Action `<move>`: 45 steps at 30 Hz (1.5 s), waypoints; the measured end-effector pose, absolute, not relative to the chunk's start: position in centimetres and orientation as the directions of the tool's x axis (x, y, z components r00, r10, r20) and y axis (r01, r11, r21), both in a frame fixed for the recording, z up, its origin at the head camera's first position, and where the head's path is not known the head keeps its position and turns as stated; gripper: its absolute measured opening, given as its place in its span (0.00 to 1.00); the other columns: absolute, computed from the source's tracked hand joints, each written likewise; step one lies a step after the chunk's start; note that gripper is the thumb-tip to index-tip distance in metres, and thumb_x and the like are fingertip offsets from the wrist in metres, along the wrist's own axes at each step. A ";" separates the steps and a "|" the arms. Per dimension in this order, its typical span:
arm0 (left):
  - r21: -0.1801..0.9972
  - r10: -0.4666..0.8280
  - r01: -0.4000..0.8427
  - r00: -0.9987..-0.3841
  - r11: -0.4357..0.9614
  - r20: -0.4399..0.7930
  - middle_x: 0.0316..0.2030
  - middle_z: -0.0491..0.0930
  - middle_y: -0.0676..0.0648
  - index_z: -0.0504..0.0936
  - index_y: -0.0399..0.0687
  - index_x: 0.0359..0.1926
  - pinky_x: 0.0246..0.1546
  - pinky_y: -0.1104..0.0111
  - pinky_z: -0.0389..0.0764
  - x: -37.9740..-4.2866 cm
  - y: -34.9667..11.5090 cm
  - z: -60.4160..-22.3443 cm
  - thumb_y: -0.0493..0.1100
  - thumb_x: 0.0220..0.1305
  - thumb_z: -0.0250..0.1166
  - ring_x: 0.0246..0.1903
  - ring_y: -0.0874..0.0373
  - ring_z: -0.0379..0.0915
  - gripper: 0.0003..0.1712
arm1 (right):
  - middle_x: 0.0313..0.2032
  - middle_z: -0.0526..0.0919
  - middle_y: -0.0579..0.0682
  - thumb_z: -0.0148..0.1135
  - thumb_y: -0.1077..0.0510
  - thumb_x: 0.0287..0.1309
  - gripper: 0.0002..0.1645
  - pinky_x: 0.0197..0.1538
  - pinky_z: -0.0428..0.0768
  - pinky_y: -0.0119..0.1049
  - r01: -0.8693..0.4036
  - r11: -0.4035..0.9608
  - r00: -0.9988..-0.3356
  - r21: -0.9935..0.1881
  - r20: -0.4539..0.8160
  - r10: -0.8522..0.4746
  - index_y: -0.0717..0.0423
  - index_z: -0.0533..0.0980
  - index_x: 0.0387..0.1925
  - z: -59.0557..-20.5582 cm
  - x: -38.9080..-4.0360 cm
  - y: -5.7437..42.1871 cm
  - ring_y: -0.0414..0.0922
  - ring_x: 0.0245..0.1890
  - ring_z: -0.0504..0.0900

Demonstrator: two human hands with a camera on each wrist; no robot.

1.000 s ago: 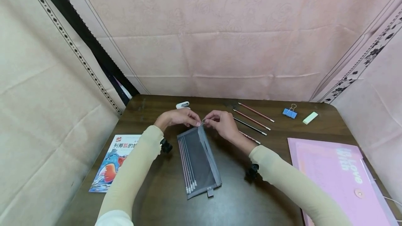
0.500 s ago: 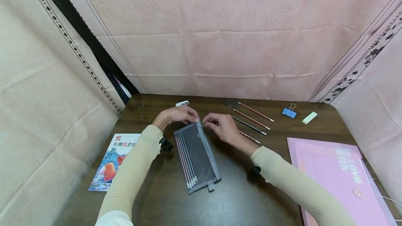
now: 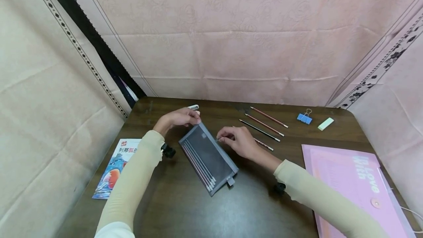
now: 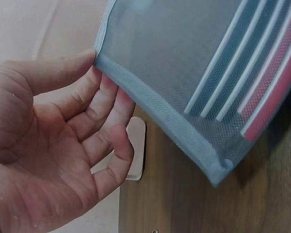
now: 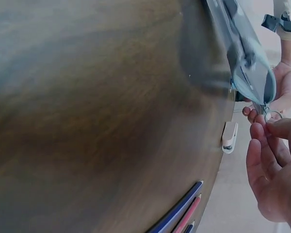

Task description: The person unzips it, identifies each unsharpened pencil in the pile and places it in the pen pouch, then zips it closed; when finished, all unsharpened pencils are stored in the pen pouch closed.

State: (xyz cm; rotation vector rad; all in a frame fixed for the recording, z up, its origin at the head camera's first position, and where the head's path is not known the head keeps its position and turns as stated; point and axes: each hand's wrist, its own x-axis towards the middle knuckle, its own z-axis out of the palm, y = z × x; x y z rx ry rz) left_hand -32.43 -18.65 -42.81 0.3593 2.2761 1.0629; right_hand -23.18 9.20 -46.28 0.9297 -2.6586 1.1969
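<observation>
A grey mesh zip pencil case (image 3: 214, 150) is tilted above the tabletop in the head view. Several striped pencils (image 4: 262, 63) lie side by side inside it, along the edge away from the zipper. My left hand (image 3: 180, 117) pinches its far corner between thumb and forefinger, the other fingers loosely bent. Partway down the zippered edge, my right hand (image 3: 239, 140) pinches the small metal ring (image 5: 280, 114) of the zipper pull. The right wrist view shows the case's zippered side (image 5: 252, 58) end-on, with a gap between its edges.
Several pencils (image 3: 264, 119) lie at right of the case. Farther right are a blue binder clip (image 3: 304, 119), a pale green eraser (image 3: 326, 123) and a pink folder (image 3: 347, 186). A picture book (image 3: 114, 172) lies left; a small white stapler-like item (image 5: 229, 137) sits at the back.
My right hand has moved toward me and right, carrying the zipper ring along the edge. My left hand has drawn the corner left and up, and the case has turned, its near end swinging right.
</observation>
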 end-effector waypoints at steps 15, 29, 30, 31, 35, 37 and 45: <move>0.753 0.385 -0.053 -0.834 0.656 -0.395 0.47 0.77 0.46 0.78 0.44 0.49 0.55 0.52 0.74 -31.8 -21.7 -42.8 0.47 0.69 0.56 0.51 0.51 0.74 0.15 | 0.34 0.85 0.34 0.64 0.56 0.60 0.07 0.36 0.80 0.27 -0.603 0.512 -0.762 -0.612 0.250 -0.598 0.38 0.81 0.37 -45.8 -19.0 12.6 0.28 0.33 0.80; 0.769 0.386 -0.006 -0.862 0.639 -0.328 0.43 0.70 0.44 0.72 0.39 0.49 0.52 0.52 0.74 -30.5 -21.4 -42.7 0.46 0.73 0.49 0.46 0.49 0.68 0.15 | 0.34 0.87 0.38 0.65 0.61 0.59 0.09 0.30 0.79 0.30 -0.673 0.369 -0.680 -0.641 0.340 -0.650 0.43 0.83 0.39 -46.1 -19.1 14.8 0.32 0.30 0.80; 0.770 0.380 -0.008 -0.866 0.638 -0.325 0.43 0.70 0.43 0.71 0.39 0.49 0.51 0.53 0.73 -30.4 -21.2 -42.7 0.46 0.74 0.48 0.45 0.48 0.67 0.15 | 0.34 0.87 0.38 0.64 0.61 0.59 0.09 0.29 0.79 0.30 -0.672 0.353 -0.675 -0.651 0.343 -0.653 0.43 0.83 0.39 -46.1 -19.3 15.0 0.32 0.29 0.80; 0.771 0.373 -0.013 -0.870 0.637 -0.323 0.44 0.70 0.43 0.71 0.38 0.49 0.50 0.54 0.73 -30.4 -21.0 -42.7 0.46 0.74 0.48 0.45 0.48 0.67 0.15 | 0.34 0.87 0.39 0.64 0.61 0.59 0.09 0.28 0.79 0.31 -0.670 0.343 -0.673 -0.658 0.344 -0.655 0.43 0.83 0.39 -46.1 -19.4 15.2 0.32 0.29 0.80; 0.763 0.334 -0.033 -0.886 0.646 -0.322 0.47 0.71 0.43 0.71 0.38 0.51 0.46 0.60 0.72 -30.3 -20.6 -42.5 0.45 0.73 0.47 0.45 0.50 0.67 0.16 | 0.34 0.87 0.41 0.63 0.60 0.61 0.09 0.28 0.79 0.31 -0.650 0.326 -0.675 -0.687 0.323 -0.663 0.42 0.83 0.39 -46.0 -20.0 15.9 0.33 0.28 0.78; 0.758 0.318 -0.045 -0.891 0.651 -0.325 0.45 0.71 0.44 0.71 0.38 0.51 0.45 0.61 0.71 -30.2 -20.4 -42.5 0.45 0.73 0.48 0.43 0.51 0.67 0.15 | 0.34 0.87 0.42 0.63 0.59 0.61 0.09 0.28 0.78 0.31 -0.641 0.323 -0.672 -0.696 0.306 -0.674 0.42 0.82 0.39 -46.0 -20.1 16.1 0.33 0.27 0.78; 0.752 0.339 -0.028 -0.881 0.659 -0.330 0.43 0.74 0.45 0.74 0.42 0.49 0.51 0.55 0.74 -29.4 -22.0 -42.8 0.47 0.73 0.50 0.48 0.47 0.71 0.15 | 0.37 0.87 0.35 0.64 0.59 0.60 0.09 0.34 0.79 0.27 -0.729 0.397 -0.642 -0.558 0.356 -0.678 0.41 0.84 0.39 -46.2 -20.5 16.4 0.30 0.33 0.82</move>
